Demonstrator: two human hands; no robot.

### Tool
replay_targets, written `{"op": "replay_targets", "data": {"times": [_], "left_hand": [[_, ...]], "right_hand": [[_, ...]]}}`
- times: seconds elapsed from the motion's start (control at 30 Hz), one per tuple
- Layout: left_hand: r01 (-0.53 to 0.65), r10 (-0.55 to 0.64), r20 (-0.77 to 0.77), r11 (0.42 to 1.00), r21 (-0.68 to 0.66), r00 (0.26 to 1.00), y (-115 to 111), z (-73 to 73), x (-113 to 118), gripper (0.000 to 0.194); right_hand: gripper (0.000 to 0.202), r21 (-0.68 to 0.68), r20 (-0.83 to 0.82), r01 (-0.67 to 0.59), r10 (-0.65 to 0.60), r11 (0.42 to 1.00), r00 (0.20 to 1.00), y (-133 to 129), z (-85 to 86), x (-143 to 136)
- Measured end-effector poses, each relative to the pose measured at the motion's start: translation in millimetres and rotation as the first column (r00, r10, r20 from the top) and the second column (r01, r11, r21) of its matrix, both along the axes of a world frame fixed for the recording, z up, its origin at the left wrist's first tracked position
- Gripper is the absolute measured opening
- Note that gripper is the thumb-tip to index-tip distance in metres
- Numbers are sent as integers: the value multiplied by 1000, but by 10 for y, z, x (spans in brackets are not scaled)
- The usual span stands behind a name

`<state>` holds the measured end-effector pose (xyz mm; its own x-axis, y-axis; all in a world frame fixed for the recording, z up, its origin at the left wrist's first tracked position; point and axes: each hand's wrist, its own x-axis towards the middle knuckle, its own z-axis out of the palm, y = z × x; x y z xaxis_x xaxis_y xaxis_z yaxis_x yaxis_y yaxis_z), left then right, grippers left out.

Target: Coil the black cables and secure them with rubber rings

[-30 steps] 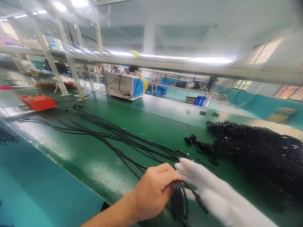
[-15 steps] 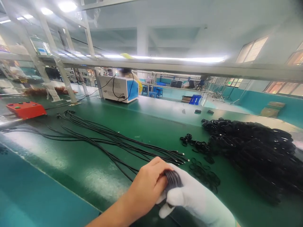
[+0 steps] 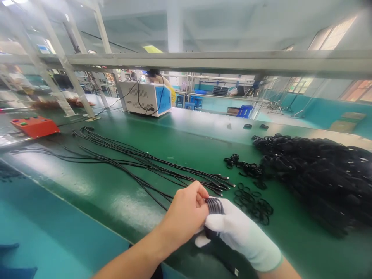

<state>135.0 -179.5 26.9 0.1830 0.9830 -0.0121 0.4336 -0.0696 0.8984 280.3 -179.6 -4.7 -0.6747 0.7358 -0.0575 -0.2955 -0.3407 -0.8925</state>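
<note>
A coiled black cable [image 3: 214, 209] is gripped in my right hand [image 3: 238, 226], which wears a white glove, its thumb pressed over the loops. My bare left hand [image 3: 188, 211] is closed against the coil's left side, fingers curled onto the cable. One cable end with a metal plug [image 3: 236, 272] hangs below the gloved hand. Long straight black cables [image 3: 136, 157] lie across the green table [image 3: 116, 197], their plug ends just beyond my hands. Small black bands [image 3: 252, 201] lie loose to the right of the gloved hand.
A large heap of coiled black cables [image 3: 316, 174] covers the table's right side. A white and blue machine [image 3: 148, 99] stands at the back, a red control box [image 3: 35, 127] at the left. A metal shelf beam [image 3: 203, 62] crosses above. A person is partly visible behind the machine.
The view has tilted down slightly. The fingers of my left hand have shifted on the coil, and the coil's loops show more. A cable end with a plug now shows below my hands.
</note>
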Motion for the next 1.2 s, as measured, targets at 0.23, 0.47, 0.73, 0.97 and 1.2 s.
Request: {"op": "replay_targets", "data": {"times": [0.23,0.47,0.73,0.97,1.2], "left_hand": [[4,-1,-190,1000,14,982,79,12,-21,2],[90,-87,-258,996,-3,962,248,85,-54,6],[168,-97,-354,970,177,930,581,60,-90,16],[442,-297,-518,879,180,802,718,-282,737,10],[481,-355,-459,856,192,815,824,-327,781,12]], "right_hand": [[22,38,132,5,-10,999,991,23,32,-32],[23,-127,40,52,-47,991,998,21,50,-68],[32,-223,-112,503,-534,835,838,273,159,829],[31,-247,-87,555,-589,794,804,350,99,944],[35,-232,-136,531,-567,815,812,344,86,885]]}}
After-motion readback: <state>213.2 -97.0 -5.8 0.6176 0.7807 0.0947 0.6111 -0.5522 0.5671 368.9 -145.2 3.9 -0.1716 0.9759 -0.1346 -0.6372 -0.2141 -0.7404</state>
